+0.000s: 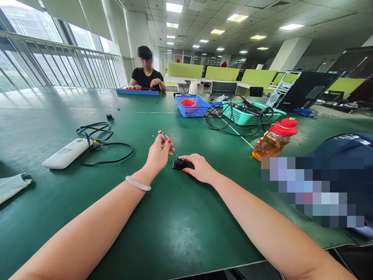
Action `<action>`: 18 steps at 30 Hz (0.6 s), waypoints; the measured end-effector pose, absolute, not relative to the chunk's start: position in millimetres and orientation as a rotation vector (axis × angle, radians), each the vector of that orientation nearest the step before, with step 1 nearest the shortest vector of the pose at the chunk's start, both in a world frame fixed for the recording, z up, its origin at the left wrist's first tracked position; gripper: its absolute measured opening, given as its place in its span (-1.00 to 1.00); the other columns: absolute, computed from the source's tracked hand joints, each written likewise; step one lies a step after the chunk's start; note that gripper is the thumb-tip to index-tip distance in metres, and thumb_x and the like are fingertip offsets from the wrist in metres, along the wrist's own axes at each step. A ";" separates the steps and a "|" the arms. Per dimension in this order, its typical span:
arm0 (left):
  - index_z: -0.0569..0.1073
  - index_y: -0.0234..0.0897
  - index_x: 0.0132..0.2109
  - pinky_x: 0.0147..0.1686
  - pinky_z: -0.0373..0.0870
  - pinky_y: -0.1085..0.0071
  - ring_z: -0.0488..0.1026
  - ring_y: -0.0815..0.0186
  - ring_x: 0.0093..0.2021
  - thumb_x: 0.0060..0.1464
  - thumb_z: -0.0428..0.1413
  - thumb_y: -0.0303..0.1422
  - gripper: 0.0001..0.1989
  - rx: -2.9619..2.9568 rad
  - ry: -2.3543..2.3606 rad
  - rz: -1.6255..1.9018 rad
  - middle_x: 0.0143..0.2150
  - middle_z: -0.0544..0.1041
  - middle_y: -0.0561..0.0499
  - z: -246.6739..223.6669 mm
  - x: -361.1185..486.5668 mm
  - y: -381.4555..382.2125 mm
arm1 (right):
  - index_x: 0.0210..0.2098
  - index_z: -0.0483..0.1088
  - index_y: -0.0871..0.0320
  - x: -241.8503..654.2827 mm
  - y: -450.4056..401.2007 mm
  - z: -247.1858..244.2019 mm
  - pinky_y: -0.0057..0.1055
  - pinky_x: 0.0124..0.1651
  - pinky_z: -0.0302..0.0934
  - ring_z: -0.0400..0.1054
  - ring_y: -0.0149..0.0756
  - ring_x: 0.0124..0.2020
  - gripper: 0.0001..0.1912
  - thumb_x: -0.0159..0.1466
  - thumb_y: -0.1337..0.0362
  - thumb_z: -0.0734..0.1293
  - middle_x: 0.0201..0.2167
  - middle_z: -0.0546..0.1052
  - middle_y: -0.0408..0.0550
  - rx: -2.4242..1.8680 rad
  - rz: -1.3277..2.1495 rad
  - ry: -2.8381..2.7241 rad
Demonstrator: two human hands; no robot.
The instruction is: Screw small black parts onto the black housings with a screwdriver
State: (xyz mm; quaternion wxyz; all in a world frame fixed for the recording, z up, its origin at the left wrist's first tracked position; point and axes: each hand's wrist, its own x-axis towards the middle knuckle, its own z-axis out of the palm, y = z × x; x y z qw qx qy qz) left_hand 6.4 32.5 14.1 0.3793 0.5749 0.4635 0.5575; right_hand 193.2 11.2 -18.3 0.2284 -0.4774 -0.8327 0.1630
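Observation:
My left hand is closed around the handle of a screwdriver. The screwdriver leans, with its shaft pointing down and right to a small black device on the green table. Its tip meets the upper side of the device, though the exact spot is too small to make out. My right hand grips the device from its right end, fingers on top and thumb at the near side. Part of the device is hidden under those fingers.
A white power bank with a black cable lies left. Beyond are a blue basket, a teal basket heaped with cables and a red-capped bottle. A dark bag lies right. Another person sits across the table.

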 end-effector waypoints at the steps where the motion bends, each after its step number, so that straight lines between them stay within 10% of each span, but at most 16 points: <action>1: 0.30 -0.24 -0.21 -0.43 0.50 0.47 0.52 0.41 -0.40 0.18 0.03 -0.30 -0.89 1.498 1.181 1.419 -0.34 0.48 0.07 13.8 5.4 32.3 | 0.11 0.39 -0.01 193.1 10.6 -17.6 -0.04 0.17 0.15 0.30 -0.12 0.11 -0.55 0.22 0.29 0.39 0.01 0.51 -0.01 -1.314 0.445 -2.297; 18: 0.38 -0.22 -0.22 -0.26 0.49 0.28 0.51 0.29 -0.36 0.08 0.08 -0.26 -0.85 1.747 1.221 1.372 -0.36 0.53 0.04 15.8 -1.4 29.5 | 0.12 0.38 0.00 192.1 6.9 -12.2 -0.03 0.17 0.15 0.30 -0.13 0.10 -0.55 0.23 0.34 0.36 0.01 0.51 0.00 -1.317 0.447 -2.319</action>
